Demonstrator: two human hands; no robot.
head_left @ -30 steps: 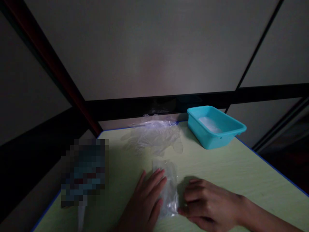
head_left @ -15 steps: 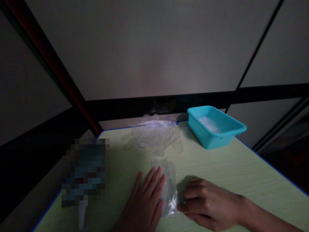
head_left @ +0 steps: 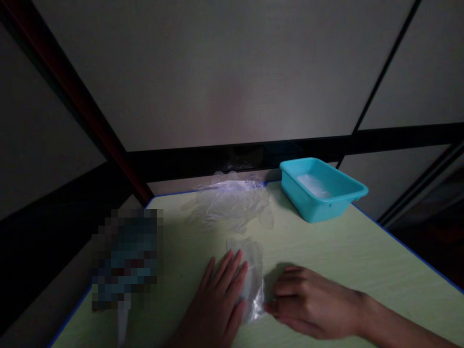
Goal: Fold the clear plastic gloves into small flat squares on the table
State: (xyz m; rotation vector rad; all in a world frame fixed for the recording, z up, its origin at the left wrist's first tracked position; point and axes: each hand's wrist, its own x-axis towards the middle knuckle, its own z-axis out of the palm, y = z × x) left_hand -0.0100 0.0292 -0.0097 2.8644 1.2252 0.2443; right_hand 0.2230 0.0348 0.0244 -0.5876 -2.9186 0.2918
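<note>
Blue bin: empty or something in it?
Not empty: the blue bin has a whitish, translucent item visible on its floor.

No lettering, label or number can be read (the pixelated object [head_left: 126, 258] is too blurred)

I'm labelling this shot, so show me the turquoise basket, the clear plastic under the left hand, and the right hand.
Turquoise basket [head_left: 319, 211]: head view, on its outer wall.
Clear plastic [head_left: 255, 274]: head view, on its uncovered right side.
Right hand [head_left: 311, 303]: head view, on its back.
</note>
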